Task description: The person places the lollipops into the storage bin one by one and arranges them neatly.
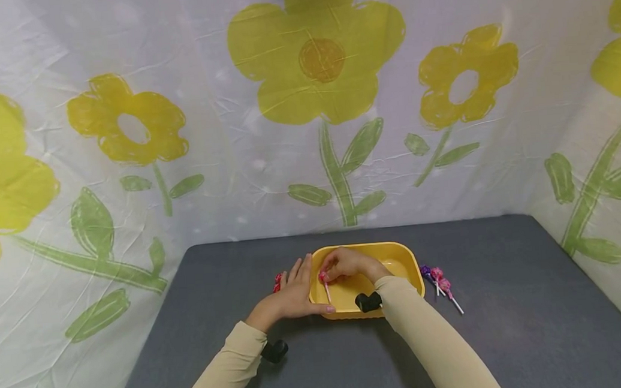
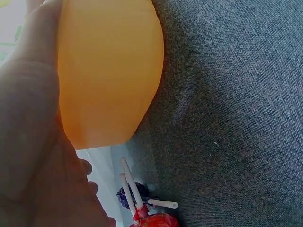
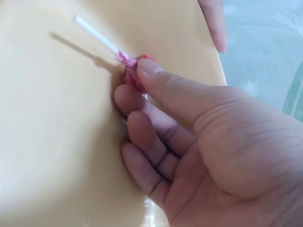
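My right hand [image 1: 350,262] reaches inside a yellow plastic container [image 1: 381,245] and pinches a lollipop [image 3: 125,59] between thumb and index finger. The lollipop has a pink-red wrapper, and its white stick points toward the near side, close over the container's floor. My other three right fingers curl loosely in the right wrist view. Against the container's left wall rests my left hand [image 1: 290,294], its fingers straight and the thumb along the near left corner. The left wrist view shows the palm beside the container's outer wall [image 2: 109,71].
Left of the container, partly behind my left hand, lie a red-wrapped lollipop [image 2: 161,221] and a dark purple one [image 2: 124,196]. A purple lollipop [image 1: 425,269] and pink ones [image 1: 444,284] lie to the right on the dark grey table [image 1: 514,324]. A flowered cloth [image 1: 222,164] hangs behind.
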Demonstrator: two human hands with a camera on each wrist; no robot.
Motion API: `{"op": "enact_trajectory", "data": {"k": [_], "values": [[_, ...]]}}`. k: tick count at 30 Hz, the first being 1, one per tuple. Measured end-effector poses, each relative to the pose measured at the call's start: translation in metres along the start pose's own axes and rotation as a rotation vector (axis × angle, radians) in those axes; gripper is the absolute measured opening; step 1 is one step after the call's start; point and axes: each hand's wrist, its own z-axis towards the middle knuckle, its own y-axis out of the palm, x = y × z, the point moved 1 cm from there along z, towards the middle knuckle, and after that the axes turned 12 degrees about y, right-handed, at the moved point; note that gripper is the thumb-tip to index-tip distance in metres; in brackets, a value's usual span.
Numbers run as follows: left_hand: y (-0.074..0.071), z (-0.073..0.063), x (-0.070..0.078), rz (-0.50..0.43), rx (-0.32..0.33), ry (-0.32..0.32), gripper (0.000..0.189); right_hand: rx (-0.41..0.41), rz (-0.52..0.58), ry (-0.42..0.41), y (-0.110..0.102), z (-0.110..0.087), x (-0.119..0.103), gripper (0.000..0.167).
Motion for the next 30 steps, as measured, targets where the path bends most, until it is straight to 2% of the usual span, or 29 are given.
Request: {"op": "enact_trajectory", "data": {"k": [21,30], "values": [[-0.0009,0.0011,-0.0003,0.007,0.012,0.001,0.135,0.034,-0.014,0.008,0.0008,-0.0006,-0.0028,0.019],[0.0010,0.0020,-0.0015,0.012,0.020,-0.003,0.136,0.018,0.023,0.007,0.0011,-0.0035,-0.0024,0.020]]}}
